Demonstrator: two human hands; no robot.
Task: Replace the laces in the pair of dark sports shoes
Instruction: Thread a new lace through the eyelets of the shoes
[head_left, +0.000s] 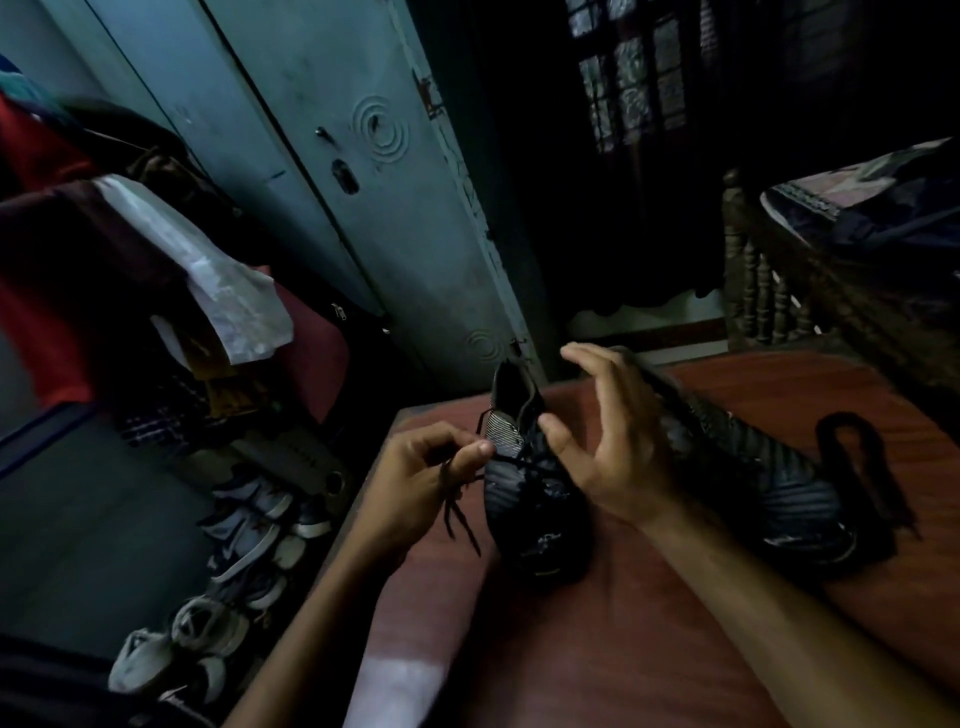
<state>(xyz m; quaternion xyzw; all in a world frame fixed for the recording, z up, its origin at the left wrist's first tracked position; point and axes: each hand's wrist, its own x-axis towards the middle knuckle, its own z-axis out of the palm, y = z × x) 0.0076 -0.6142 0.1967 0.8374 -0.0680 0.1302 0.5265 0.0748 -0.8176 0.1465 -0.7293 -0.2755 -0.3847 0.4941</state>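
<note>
Left hand (421, 480) pinching black lace (457, 512) at 9 o'clock of near shoe (530, 499); right hand (618, 441) hovering at 3 o'clock, fingers (587, 358) spread. Shoe long axis 12-to-6 on counter (597, 649); second shoe (753, 467) and spare lace (857, 467) further toward 3 o'clock.

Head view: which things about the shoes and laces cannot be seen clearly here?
- Near shoe: eyelets lost in dim light; lacing progress unclear.
- Second shoe: heel end hidden behind the right hand.
- Lace pinched by the left hand: tip blurred.
- Loose lace: old or new, cannot tell.
</note>
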